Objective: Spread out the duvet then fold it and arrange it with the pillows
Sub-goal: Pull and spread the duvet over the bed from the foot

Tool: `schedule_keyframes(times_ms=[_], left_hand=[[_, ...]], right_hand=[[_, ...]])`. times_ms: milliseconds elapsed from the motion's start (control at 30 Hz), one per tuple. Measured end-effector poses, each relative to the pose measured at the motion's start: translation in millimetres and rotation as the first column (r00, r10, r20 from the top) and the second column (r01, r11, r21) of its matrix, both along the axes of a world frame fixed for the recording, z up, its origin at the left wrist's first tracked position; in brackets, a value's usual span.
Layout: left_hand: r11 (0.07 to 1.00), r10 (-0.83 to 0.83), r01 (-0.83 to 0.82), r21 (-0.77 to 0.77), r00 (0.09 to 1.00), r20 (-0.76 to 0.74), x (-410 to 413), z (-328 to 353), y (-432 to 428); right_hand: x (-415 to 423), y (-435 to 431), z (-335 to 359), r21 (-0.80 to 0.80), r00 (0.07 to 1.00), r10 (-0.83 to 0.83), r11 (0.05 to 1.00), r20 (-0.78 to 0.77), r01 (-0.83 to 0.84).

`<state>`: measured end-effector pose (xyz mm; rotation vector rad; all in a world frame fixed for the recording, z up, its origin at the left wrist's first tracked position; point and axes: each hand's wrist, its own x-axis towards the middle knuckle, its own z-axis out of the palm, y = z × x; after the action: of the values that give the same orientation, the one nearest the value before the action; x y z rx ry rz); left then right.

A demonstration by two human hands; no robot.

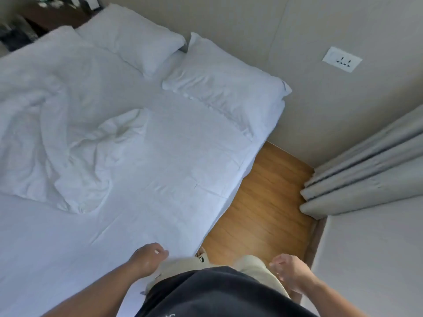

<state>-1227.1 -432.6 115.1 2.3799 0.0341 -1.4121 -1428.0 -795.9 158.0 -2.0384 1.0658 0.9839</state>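
A white duvet [57, 124] lies crumpled in a heap on the left half of the bed [160, 202]. Two white pillows lie side by side at the head against the wall: one pillow [132, 35] at the top, the other pillow [226, 85] nearer the bed's right edge. My left hand [148, 257] hangs over the near edge of the sheet with loosely curled fingers and holds nothing. My right hand [288, 271] hovers over the floor beside my leg, fingers relaxed, also holding nothing. Both hands are well short of the duvet.
A strip of wooden floor [265, 202] runs between the bed and the wall. Grey curtains [366, 165] hang at the right. A wall socket [342, 59] sits above the bed's corner. A dark bedside table [52, 17] with blurred items stands at the top left.
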Motion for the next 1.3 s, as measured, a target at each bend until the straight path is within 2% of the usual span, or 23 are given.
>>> schedule_keyframes(times_ms=[167, 300, 467, 633, 833, 1067, 1200, 1300], left_hand=[[0.964, 0.250, -0.241, -0.110, 0.965, 0.077, 98.8, 19.9, -41.4], [0.919, 0.392, -0.388, -0.067, 0.918, 0.061, 134.2, 7.7, -46.7], [0.743, 0.666, -0.666, 0.069, 0.745, 0.032, 142.7, 8.7, -64.9], [0.581, 0.805, -0.797, 0.165, 0.592, 0.027, 149.2, 26.4, -109.7], [0.659, 0.722, -0.728, 0.190, 0.683, 0.110, 218.6, 46.6, -153.6], [0.714, 0.572, -0.668, 0.209, 0.729, 0.376, 330.4, 15.7, -113.6], [0.781, 0.290, -0.535, 0.322, 0.768, 0.572, 399.9, -32.7, -73.3], [0.803, 0.083, -0.395, 0.446, 0.816, 0.572, 441.8, -83.0, -45.8]], right_hand=[[143.3, -47.3, 4.0, -0.001, 0.990, 0.111, 0.994, 0.089, -0.111], [246.6, -83.0, 0.0, 0.037, 0.961, 0.262, 0.963, 0.090, -0.266], [370.0, -128.9, -14.1, 0.093, 0.858, 0.510, 0.853, 0.062, -0.514], [487.0, -169.4, -19.8, 0.107, 0.753, 0.658, 0.748, 0.012, -0.655], [608.8, -165.2, -30.6, 0.067, 0.631, 0.774, 0.628, 0.045, -0.775], [695.7, -72.7, -77.6, -0.035, 0.273, 0.956, 0.278, 0.106, -0.960], [750.9, 7.5, -121.1, -0.125, 0.167, 0.963, 0.196, 0.211, -0.973], [794.1, 73.9, -160.1, -0.291, -0.004, 0.959, 0.082, 0.282, -0.953]])
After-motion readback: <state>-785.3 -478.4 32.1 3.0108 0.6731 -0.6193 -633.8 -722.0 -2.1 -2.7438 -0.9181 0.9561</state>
